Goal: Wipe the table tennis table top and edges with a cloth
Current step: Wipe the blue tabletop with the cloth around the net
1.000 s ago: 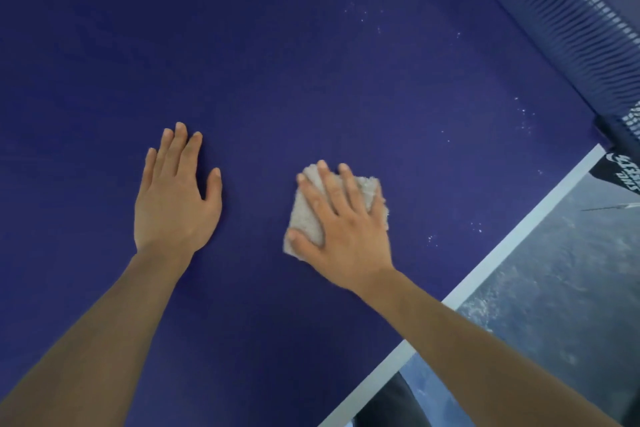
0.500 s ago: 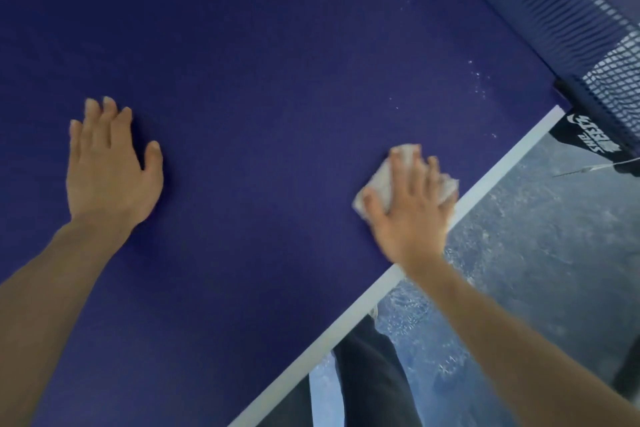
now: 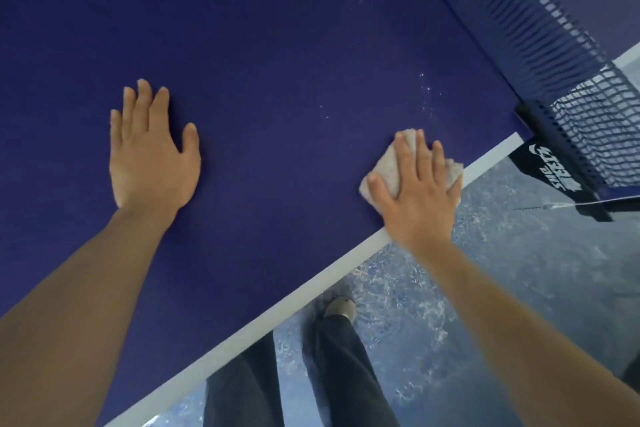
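Observation:
A dark blue table tennis table top (image 3: 284, 87) fills most of the view, with a white edge line (image 3: 284, 302) running diagonally from lower left to upper right. My right hand (image 3: 419, 198) presses a small grey-white cloth (image 3: 391, 166) flat against the table at that white edge, fingers straight over it. Most of the cloth is hidden under the hand. My left hand (image 3: 150, 152) lies flat on the blue surface to the left, fingers straight, holding nothing.
The dark blue net (image 3: 554, 45) crosses the upper right, ending at a black clamp post (image 3: 547, 135) on the table's edge. White specks (image 3: 427, 94) dot the surface near the net. Beyond the edge are the grey floor (image 3: 519, 281) and my dark-trousered legs (image 3: 332, 364).
My right hand slid the cloth rightwards from mid-table to the white edge line near the net post. My left hand stayed flat on the table.

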